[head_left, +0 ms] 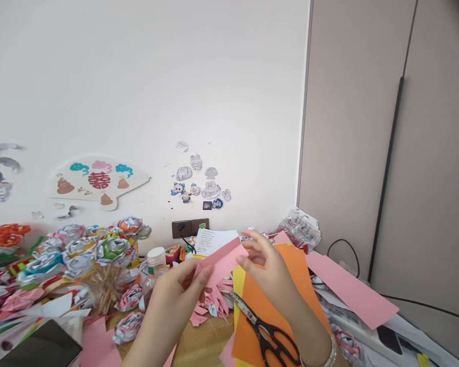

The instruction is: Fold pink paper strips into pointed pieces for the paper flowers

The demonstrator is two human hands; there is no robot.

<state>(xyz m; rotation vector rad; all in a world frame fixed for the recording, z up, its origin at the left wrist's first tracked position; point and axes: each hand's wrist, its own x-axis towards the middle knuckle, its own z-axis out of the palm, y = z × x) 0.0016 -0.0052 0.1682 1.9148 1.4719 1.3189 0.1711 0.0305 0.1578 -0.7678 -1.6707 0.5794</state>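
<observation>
My left hand pinches a piece of pink paper by its left end, thumb in front. The paper has a fold line along its upper edge and is held above the table. At its right end is my right hand, thumb against the lower corner and index finger raised near the upper corner. Below my right wrist, black-handled scissors lie on orange paper, with yellow paper beneath. Cut pink paper pieces are heaped under the held sheet.
Several paper flowers on sticks crowd the left side, near a white-capped bottle. A dark-screened phone lies front left. At right are a long pink sheet, a clear bag and a black cable. A written sheet is behind.
</observation>
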